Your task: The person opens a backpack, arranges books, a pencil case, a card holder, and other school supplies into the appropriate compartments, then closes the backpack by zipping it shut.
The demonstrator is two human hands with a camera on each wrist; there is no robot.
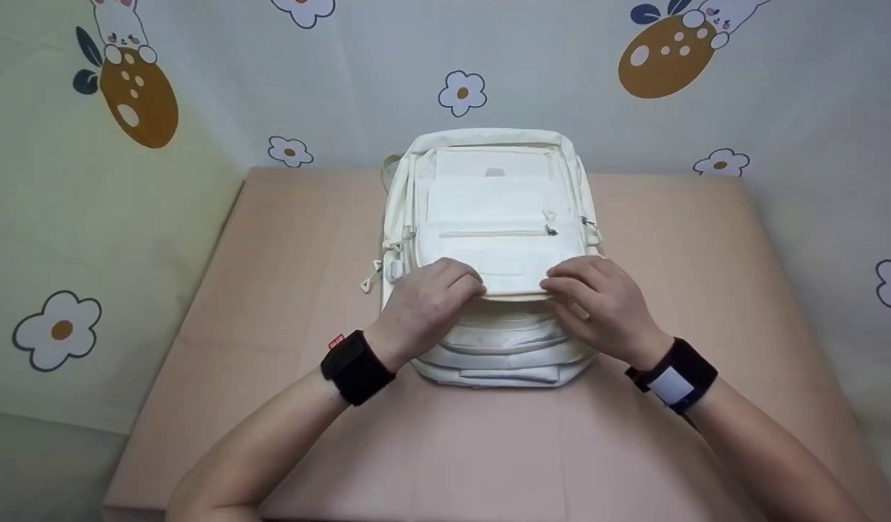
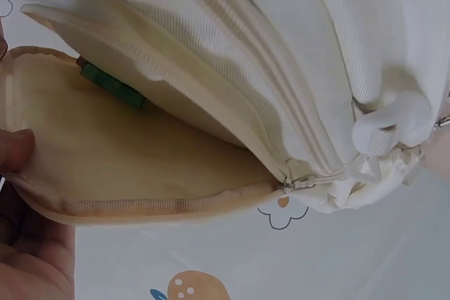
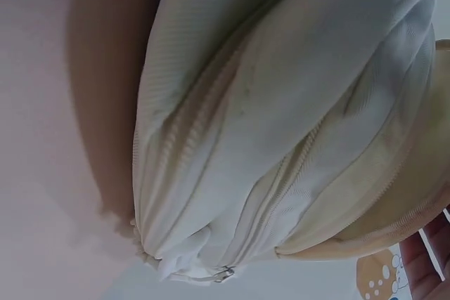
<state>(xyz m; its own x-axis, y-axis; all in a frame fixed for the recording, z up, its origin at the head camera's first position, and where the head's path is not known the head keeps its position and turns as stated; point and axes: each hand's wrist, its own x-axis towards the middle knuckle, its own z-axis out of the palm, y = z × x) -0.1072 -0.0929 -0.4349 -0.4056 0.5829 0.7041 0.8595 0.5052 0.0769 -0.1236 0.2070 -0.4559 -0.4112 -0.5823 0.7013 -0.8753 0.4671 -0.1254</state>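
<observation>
A white backpack [image 1: 492,196] lies on the table, its front pocket unzipped. The pocket's front panel [image 1: 514,272] is lifted away from the bag at its near edge. My left hand [image 1: 427,304] pinches the left part of that edge; in the left wrist view its thumb [image 2: 17,149] lies on the beige lining [image 2: 133,149]. My right hand [image 1: 608,308] pinches the right part of the same edge. Inside the open pocket, a small green object [image 2: 112,87] shows near the far end; its kind is unclear. A zipper pull [image 2: 299,184] hangs at the pocket's corner.
The bag rests on a pinkish-beige table [image 1: 286,268]. Behind and beside it hangs a pale cloth backdrop [image 1: 387,65] printed with flowers and rabbits. A strap buckle [image 2: 394,128] and a loose zipper pull [image 1: 371,279] stick out at the bag's left side.
</observation>
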